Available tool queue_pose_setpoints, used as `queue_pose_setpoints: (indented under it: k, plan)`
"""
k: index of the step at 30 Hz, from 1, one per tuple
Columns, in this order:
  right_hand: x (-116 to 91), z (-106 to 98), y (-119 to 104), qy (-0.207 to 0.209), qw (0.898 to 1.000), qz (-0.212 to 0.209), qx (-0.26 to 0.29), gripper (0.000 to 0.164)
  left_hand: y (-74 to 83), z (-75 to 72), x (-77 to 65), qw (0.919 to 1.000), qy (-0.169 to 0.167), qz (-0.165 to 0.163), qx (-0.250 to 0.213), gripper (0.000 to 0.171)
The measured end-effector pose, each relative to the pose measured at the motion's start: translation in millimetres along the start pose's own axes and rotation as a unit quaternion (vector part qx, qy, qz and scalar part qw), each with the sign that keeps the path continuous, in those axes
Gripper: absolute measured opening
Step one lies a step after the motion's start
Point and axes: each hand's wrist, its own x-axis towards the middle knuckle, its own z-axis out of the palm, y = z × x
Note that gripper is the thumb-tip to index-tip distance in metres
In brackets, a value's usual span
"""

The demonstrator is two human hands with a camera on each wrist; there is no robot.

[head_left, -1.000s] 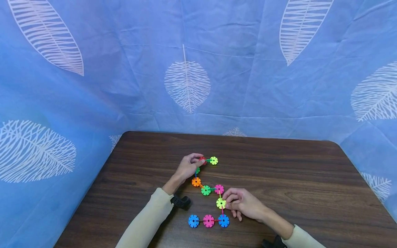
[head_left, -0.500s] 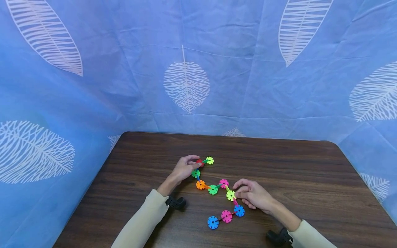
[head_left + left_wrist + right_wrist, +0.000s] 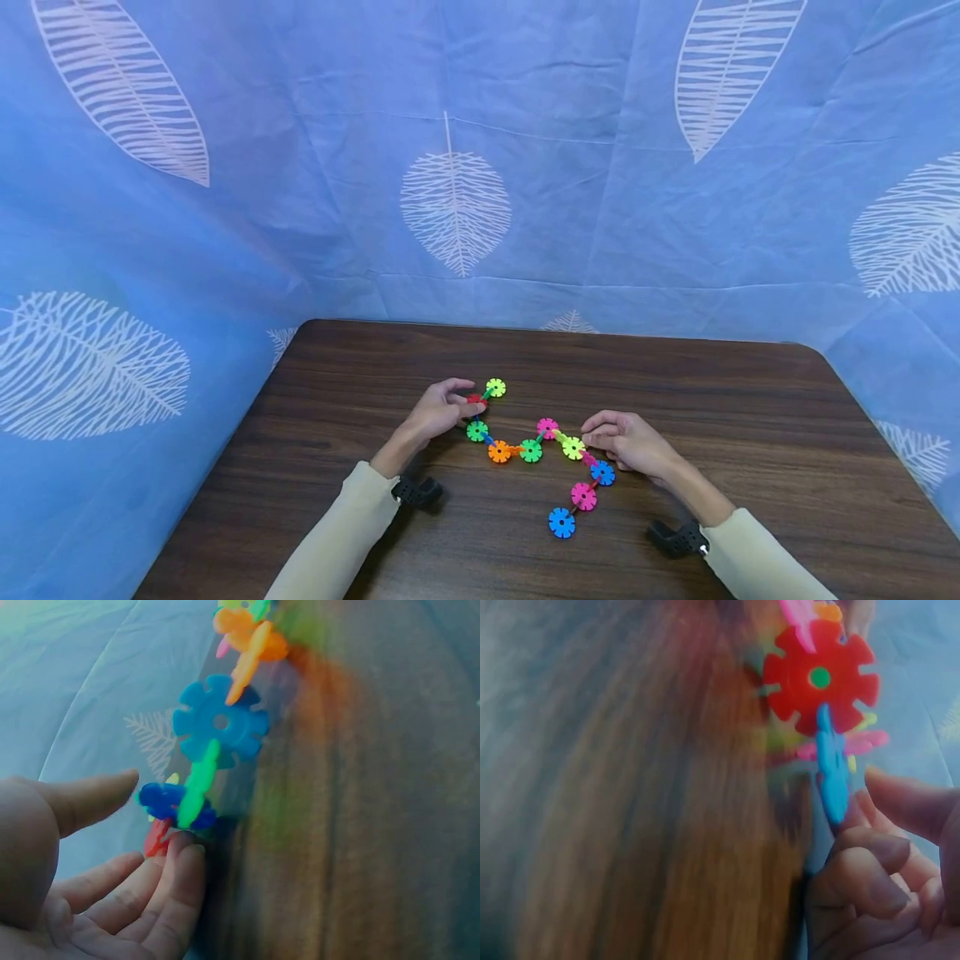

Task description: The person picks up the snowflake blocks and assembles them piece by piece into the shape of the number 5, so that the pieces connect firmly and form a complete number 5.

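A chain of slotted plastic building discs (image 3: 531,451) lies across the table in a winding line, with flat discs linked by others on edge. My left hand (image 3: 435,410) holds the red disc (image 3: 476,401) near the chain's far end, beside the yellow end disc (image 3: 495,387). At the yellow disc (image 3: 573,448) farther right, my right hand (image 3: 633,442) pinches the edge with thumb and fingers, the lower fingers curled. From there the chain bends toward me through a blue disc (image 3: 602,472) and a pink one (image 3: 584,497) to the blue end disc (image 3: 562,522).
The dark wood-grain table (image 3: 712,392) has rounded far corners. A blue cloth (image 3: 562,208) with white leaf prints hangs behind it and at the sides. Black wrist straps (image 3: 678,540) sit at both sleeves.
My right hand has moved right and away from me, drawing the chain's near part with it. My left hand has shifted slightly left and nearer, and the chain's middle has straightened out.
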Motion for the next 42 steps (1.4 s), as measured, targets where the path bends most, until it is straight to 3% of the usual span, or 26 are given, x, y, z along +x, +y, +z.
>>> queue_pose_setpoints:
  k: [6,13,19,25,34,42]
  plan:
    - [-17,-12,5,-0.007,1.000,-0.005,0.003,0.035,3.0,-1.9,12.1,0.9999,0.010,0.002,-0.004,0.047]
    - [-37,-17,9,-0.071,0.997,0.005,0.029,0.042,9.2,-0.6,31.0,0.9997,0.021,-0.009,0.013,0.039]
    - [-40,-14,12,-0.108,0.991,-0.001,0.075,0.045,14.2,7.1,39.2,0.9993,0.032,-0.003,0.018,0.032]
    - [-39,-14,13,-0.119,0.990,-0.002,0.075,0.039,16.1,15.1,41.5,0.9990,0.041,0.001,0.018,0.025]
    - [-27,-19,12,-0.059,0.996,0.001,0.063,0.039,7.8,8.3,32.4,0.9993,0.031,-0.008,0.022,0.025]
    - [-2,-27,9,0.034,0.998,0.023,0.045,0.040,-4.0,-5.1,9.2,0.9995,-0.023,-0.004,-0.018,0.032]
